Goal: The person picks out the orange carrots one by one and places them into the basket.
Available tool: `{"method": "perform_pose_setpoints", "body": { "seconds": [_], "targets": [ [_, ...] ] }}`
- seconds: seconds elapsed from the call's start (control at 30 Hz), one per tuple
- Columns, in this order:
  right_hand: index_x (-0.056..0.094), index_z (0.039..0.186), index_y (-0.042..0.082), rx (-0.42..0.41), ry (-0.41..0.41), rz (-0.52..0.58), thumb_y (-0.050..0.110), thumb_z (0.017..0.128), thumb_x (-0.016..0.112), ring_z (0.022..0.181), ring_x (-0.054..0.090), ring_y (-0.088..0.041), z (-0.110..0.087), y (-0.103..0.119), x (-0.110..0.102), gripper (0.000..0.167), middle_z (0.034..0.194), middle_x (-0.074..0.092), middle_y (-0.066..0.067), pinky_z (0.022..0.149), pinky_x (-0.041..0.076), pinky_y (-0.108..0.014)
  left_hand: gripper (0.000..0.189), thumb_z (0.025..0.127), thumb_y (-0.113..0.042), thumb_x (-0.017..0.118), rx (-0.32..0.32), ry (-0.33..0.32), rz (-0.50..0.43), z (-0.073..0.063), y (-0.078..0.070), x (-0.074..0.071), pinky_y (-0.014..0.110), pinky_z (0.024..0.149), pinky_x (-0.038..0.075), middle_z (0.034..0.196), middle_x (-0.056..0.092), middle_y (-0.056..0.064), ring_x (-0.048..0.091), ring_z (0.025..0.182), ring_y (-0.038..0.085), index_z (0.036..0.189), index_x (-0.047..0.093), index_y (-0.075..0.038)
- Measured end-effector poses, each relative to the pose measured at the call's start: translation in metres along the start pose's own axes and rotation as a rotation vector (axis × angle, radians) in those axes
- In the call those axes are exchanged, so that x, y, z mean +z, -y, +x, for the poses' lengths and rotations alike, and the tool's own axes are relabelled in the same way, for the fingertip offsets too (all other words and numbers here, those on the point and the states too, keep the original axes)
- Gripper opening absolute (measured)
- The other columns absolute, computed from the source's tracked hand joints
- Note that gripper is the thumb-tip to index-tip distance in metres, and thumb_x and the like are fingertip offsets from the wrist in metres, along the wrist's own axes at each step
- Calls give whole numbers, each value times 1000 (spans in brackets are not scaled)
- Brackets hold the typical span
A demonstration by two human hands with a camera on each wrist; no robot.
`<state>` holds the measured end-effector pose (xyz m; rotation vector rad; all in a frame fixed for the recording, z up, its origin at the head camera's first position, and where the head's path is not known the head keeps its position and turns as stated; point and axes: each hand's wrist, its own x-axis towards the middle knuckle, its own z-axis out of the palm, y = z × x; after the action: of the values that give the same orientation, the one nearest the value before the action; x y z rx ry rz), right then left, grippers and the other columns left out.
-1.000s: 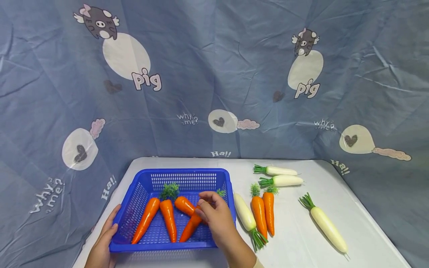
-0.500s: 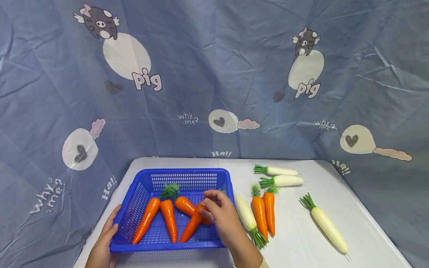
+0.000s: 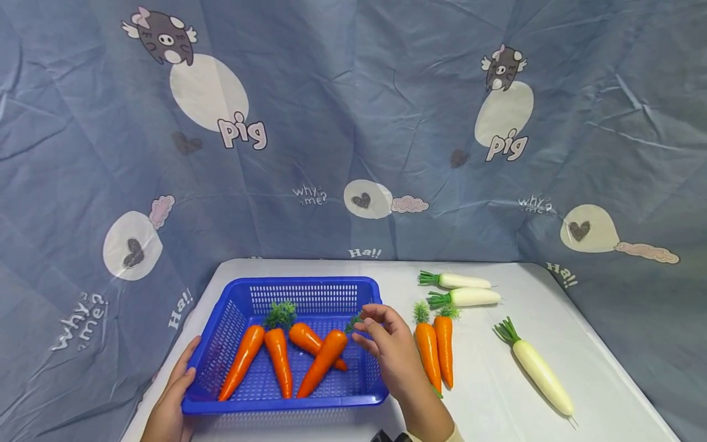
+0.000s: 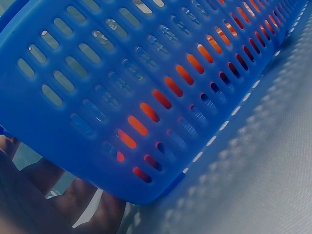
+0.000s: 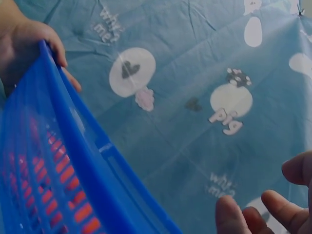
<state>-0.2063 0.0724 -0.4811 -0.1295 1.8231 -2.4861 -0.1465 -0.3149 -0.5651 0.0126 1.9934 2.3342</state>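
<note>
Head: left hand [image 3: 172, 393] grips the basket [image 3: 287, 406] at its left; right hand [image 3: 394, 344], loosely parted, hangs over its right rim beside carrots [image 3: 323, 363]; white table [image 3: 480, 368], blue cloth [image 3: 298, 123] behind. Left wrist: hand against basket wall. Right wrist: fingers [image 5: 229, 214] spread.

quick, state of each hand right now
Left hand: closed, holding the blue plastic basket by its rim.
Right hand: open, holding nothing.

Glossy smooth carrots [image 3: 278, 363], smooth plastic basket [image 3: 284, 405], creased cloth backdrop [image 3: 309, 123], smooth radishes [image 3: 544, 377]
</note>
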Motion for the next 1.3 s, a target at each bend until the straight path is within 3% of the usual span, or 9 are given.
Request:
{"method": "perform_pose_setpoints", "body": {
  "seconds": [0.17, 0.43, 0.6, 0.93, 1.13, 1.3],
  "targets": [
    [56, 130, -7, -36, -60, -31, 9, 105, 60, 110, 67, -34, 4, -1, -13, 30, 126, 54, -22, 92, 59, -36, 58, 115, -36, 24, 9, 2, -3, 1, 0, -1, 20, 94, 49, 162, 16, -11, 50, 123, -12, 169, 2, -38],
    [59, 130, -6, -82, -144, -224, 5, 102, 62, 112, 65, -39, 4, -4, -26, 30, 129, 57, -28, 87, 61, -33, 59, 115, -36, 24, 14, 7, 7, 2, 4, -1, 19, 95, 48, 162, 17, -12, 49, 124, -13, 169, 1, -36],
    [62, 128, -2, -79, -192, -266, 8, 102, 63, 108, 67, -33, 7, -7, -34, 28, 126, 59, -25, 84, 61, -32, 59, 115, -36, 23, 17, 9, 19, 2, 5, -2, 18, 94, 48, 161, 18, -14, 48, 124, -14, 169, 0, -36],
    [66, 123, 2, -81, -260, -289, 7, 101, 61, 101, 66, -28, 8, -11, -45, 23, 118, 61, -22, 87, 61, -42, 58, 115, -30, 21, 98, 71, -13, 2, 4, -3, 17, 96, 47, 153, 25, -21, 49, 126, -12, 169, -1, -32],
    [66, 122, 2, -74, -263, -295, 7, 101, 62, 101, 67, -27, 8, -14, -53, 22, 118, 62, -22, 87, 61, -43, 58, 115, -33, 22, 60, 40, 7, 2, 4, -3, 17, 95, 47, 156, 21, -17, 49, 125, -13, 169, 0, -35],
    [65, 125, 2, -50, -248, -309, 6, 100, 62, 102, 65, -25, 8, -14, -59, 25, 118, 63, -17, 88, 59, -35, 59, 115, -35, 23, 25, 21, 14, 1, 3, -2, 17, 95, 47, 160, 18, -13, 49, 124, -13, 169, 0, -36]
  ]
}}
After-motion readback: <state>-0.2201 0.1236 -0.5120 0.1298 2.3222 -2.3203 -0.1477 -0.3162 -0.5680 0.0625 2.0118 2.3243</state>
